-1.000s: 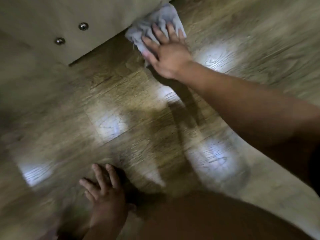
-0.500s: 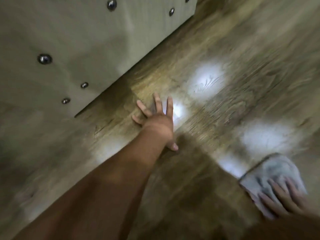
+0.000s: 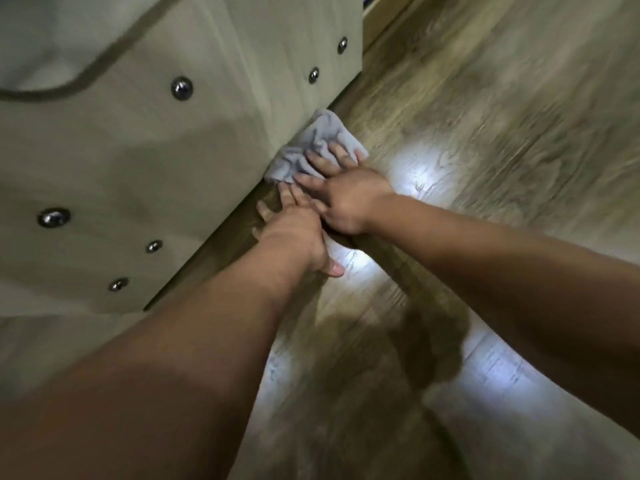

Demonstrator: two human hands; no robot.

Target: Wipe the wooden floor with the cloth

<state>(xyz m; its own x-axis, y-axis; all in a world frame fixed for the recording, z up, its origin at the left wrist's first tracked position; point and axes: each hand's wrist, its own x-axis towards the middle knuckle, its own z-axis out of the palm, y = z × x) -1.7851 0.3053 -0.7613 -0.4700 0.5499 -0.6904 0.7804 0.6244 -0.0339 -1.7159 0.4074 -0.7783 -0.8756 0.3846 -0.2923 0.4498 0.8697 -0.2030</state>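
our spread right hand (image 3: pixel 349 199) presses a crumpled grey cloth (image 3: pixel 311 143) against a beige studded cabinet (image 3: pixel 207 150), left hand (image 3: pixel 294 233) flat on brown wooden floor (image 3: pixel 485 133). jammed there, the cloth may bunch.

Cloth (image 3: pixel 313 143): pale grey, crumpled, lay on the wooden floor (image 3: pixel 485 109), far edge butted against the beige cabinet (image 3: pixel 214 140) base. Right hand (image 3: pixel 349 199) fingers were spread flat on its near half. Floor: brown plank grain, glossy, bright reflected light patches.
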